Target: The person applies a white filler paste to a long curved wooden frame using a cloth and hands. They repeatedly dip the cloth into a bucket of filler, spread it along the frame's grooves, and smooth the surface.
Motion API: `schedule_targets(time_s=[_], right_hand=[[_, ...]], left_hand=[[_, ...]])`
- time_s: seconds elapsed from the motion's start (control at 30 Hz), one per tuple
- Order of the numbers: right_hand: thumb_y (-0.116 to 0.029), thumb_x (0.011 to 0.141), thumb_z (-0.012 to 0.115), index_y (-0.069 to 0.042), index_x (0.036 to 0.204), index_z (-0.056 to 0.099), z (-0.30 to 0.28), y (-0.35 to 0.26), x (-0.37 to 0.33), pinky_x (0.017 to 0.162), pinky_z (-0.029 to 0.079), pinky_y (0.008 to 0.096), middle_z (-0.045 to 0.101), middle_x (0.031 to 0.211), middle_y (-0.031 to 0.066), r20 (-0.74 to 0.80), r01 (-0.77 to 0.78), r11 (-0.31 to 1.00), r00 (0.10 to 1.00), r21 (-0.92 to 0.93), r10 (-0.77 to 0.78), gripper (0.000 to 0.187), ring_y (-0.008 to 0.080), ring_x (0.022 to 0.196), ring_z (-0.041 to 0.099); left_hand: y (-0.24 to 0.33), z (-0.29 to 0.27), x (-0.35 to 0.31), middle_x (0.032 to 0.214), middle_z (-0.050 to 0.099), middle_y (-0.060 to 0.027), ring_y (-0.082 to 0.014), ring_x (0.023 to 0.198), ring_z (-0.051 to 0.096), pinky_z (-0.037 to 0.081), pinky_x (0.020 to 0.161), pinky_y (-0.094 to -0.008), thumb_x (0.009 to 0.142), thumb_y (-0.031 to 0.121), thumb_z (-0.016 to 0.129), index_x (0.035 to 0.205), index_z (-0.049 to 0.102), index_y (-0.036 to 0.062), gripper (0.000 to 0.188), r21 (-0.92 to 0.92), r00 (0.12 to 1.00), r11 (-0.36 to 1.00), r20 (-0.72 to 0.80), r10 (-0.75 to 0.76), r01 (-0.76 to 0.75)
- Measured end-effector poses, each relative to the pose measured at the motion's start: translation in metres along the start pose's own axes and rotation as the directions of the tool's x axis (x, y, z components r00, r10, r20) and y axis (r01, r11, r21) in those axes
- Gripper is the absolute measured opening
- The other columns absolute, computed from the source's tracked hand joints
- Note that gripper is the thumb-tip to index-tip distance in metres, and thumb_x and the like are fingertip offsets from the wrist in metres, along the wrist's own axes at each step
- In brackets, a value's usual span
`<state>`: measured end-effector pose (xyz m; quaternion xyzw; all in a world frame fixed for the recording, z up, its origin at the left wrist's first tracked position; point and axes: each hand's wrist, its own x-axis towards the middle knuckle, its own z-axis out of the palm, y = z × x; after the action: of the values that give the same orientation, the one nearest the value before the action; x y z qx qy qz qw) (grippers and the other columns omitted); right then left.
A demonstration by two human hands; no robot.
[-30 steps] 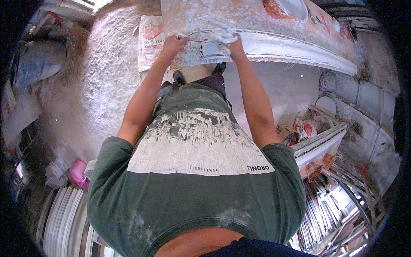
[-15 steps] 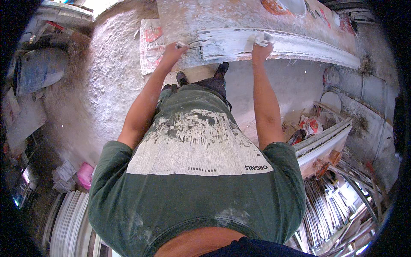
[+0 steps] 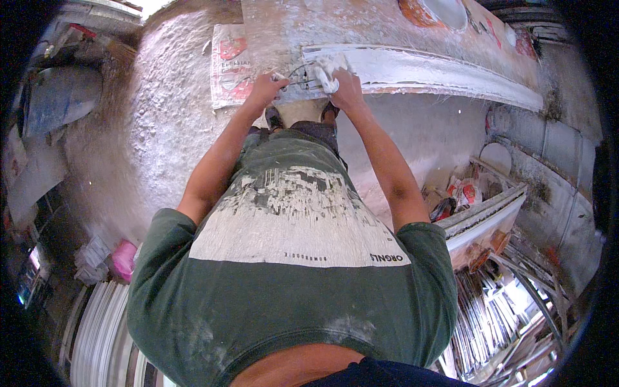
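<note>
My right hand (image 3: 347, 90) is closed on a white, wet-looking clump (image 3: 329, 69), perhaps plaster-soaked fibre. It is at the left end of a long white plaster strip (image 3: 445, 76) lying along the near edge of the worktable (image 3: 277, 29). Fine fibres stick out from the strip's near edge. To the left, my left hand (image 3: 263, 91) has its fingers pinched together at the table's edge. Thin dark lines run between the two hands; I cannot make out whether the left fingers hold them. White smears cover its fingertips.
A red and white paper sack (image 3: 225, 68) lies left of the table. An orange-stained round basin (image 3: 445, 13) is on its far side. At right stands a long trough (image 3: 490, 209) holding crumpled bags. Stacked white strips (image 3: 97, 335) stand at the lower left, beside a pink bag (image 3: 124, 259).
My right hand has swept left along the strip to its left end, bringing the white clump close to my left hand. The left hand has shifted slightly toward me.
</note>
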<state>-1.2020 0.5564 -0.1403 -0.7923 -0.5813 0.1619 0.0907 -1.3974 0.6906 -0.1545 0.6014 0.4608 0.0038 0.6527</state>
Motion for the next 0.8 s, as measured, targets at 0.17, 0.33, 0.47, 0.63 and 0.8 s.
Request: schedule_targets(time_s=[0.17,0.33,0.47,0.63,0.8], right_hand=[[-0.030,0.071,0.067,-0.012,0.104,0.063,-0.001,-0.031,0.041,0.086,0.047,0.0468,0.060,0.106,0.0177,-0.286,0.106,0.990,0.950,-0.088,-0.127,0.038,0.0336,0.101,0.058],[-0.025,0.070,0.064,-0.009,0.102,0.065,-0.014,-0.052,0.079,0.083,0.050,0.0452,0.058,0.112,0.0204,0.175,0.113,0.978,0.981,-0.173,-0.082,0.035,0.0329,0.105,0.058],[-0.021,0.073,0.061,-0.008,0.096,0.065,-0.024,-0.053,0.076,0.081,0.049,0.0447,0.060,0.108,0.0195,0.309,0.169,0.948,0.948,-0.270,-0.081,0.027,0.0349,0.100,0.059],[-0.017,0.074,0.060,-0.005,0.098,0.065,-0.027,-0.045,0.076,0.077,0.051,0.0444,0.061,0.104,0.0198,0.273,0.208,0.962,0.949,-0.178,-0.155,0.027,0.0345,0.097,0.061],[-0.020,0.072,0.068,-0.004,0.100,0.062,-0.043,-0.011,0.085,0.076,0.050,0.0436,0.061,0.100,0.0224,0.119,-0.131,0.953,0.988,0.274,0.102,0.033,0.0368,0.094,0.061]], left_hand=[[-0.013,0.007,-0.001,0.086,0.063,-0.0130,-0.0227,0.077,0.060,0.047,0.070,-0.0350,0.078,0.030,0.066,0.099,0.061,-0.0008,0.038,0.043,0.998,0.998,-0.035,0.053,-0.051],[-0.024,0.011,0.004,0.094,0.066,-0.0167,-0.0258,0.085,0.062,0.047,0.076,-0.0372,0.076,0.029,0.068,0.103,0.063,0.0003,0.040,0.118,0.981,0.976,-0.048,0.190,-0.183],[-0.024,0.021,0.000,0.088,0.066,-0.0167,-0.0264,0.080,0.063,0.047,0.074,-0.0378,0.076,0.030,0.068,0.100,0.064,-0.0002,0.039,0.137,0.987,0.977,0.015,0.162,-0.162],[-0.029,0.030,-0.003,0.084,0.066,-0.0168,-0.0262,0.074,0.064,0.048,0.072,-0.0379,0.077,0.033,0.066,0.098,0.064,-0.0005,0.040,0.129,0.989,0.984,0.101,0.112,-0.125],[-0.013,0.017,-0.003,0.081,0.065,-0.0158,-0.0248,0.073,0.062,0.048,0.068,-0.0369,0.077,0.033,0.065,0.096,0.063,-0.0016,0.040,0.090,0.984,0.985,-0.088,0.154,-0.146]])
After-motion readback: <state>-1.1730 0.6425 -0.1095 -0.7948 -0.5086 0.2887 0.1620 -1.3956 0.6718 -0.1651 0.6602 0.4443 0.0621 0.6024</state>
